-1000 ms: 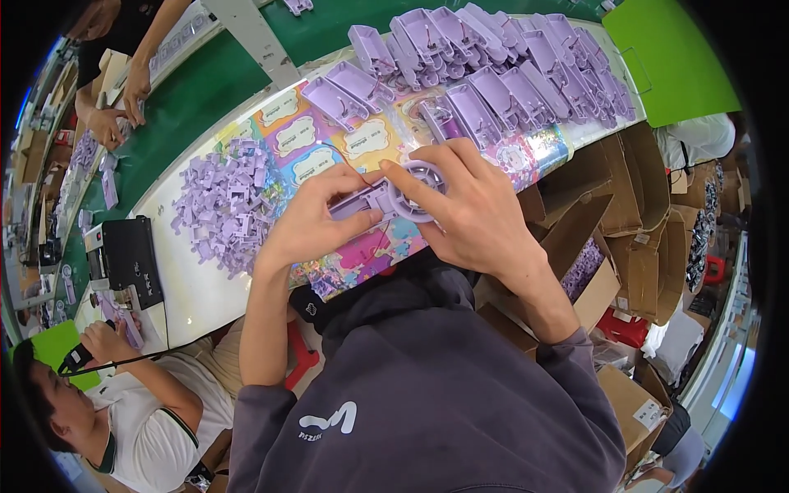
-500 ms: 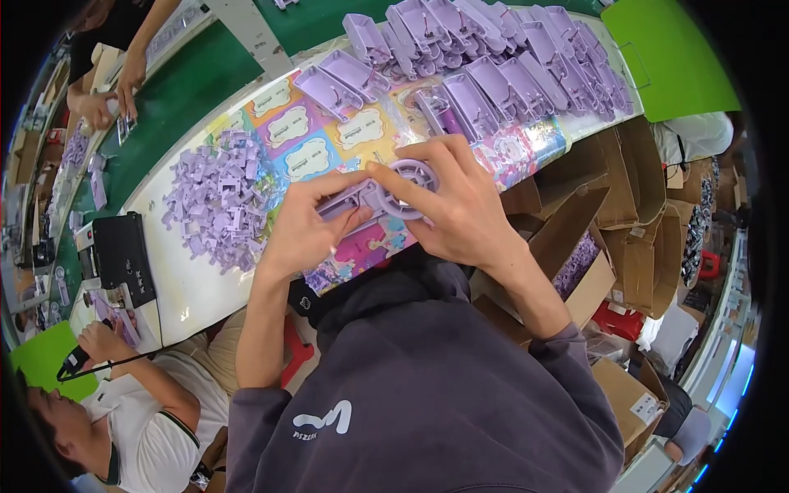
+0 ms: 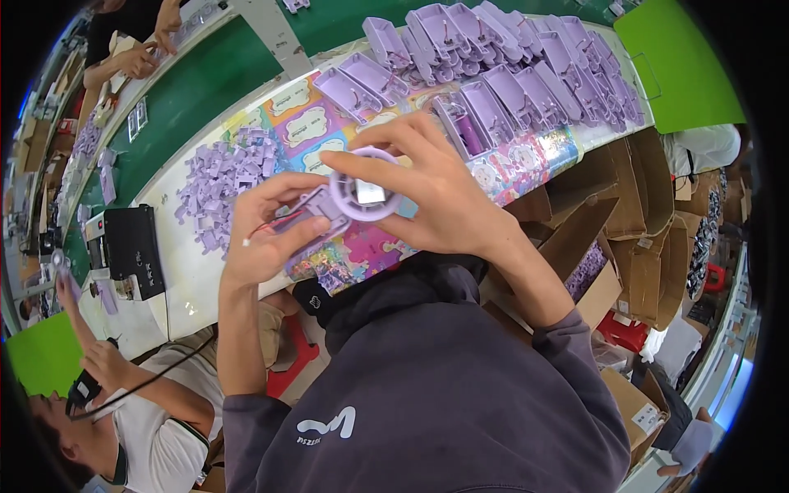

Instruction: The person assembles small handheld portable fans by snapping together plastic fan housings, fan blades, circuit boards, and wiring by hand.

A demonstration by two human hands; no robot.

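A light-purple plastic fan housing [image 3: 327,207] with a round ring head is held over the colourful printed sheet [image 3: 362,255]. My left hand [image 3: 256,234] grips its handle end, thumb on top. Thin red wires with a small white connector [image 3: 246,241] stick out beside that thumb. My right hand [image 3: 448,197] holds the ring head, its fingers over the far side and the thumb underneath. A pale square shows inside the ring. To the left of my left hand lies a heap of small purple plastic parts [image 3: 226,185].
Rows of purple tray-like housings [image 3: 501,94] with wires fill the table's far right; one holds a darker purple cylinder [image 3: 468,133]. A black box device [image 3: 131,251] stands at left. Open cartons [image 3: 633,222] are at right. Co-workers sit at lower left and upper left.
Both hands have moved left with the fan housing, and its ring head has turned to face up more. The co-worker at lower left has raised an arm with a purple part.
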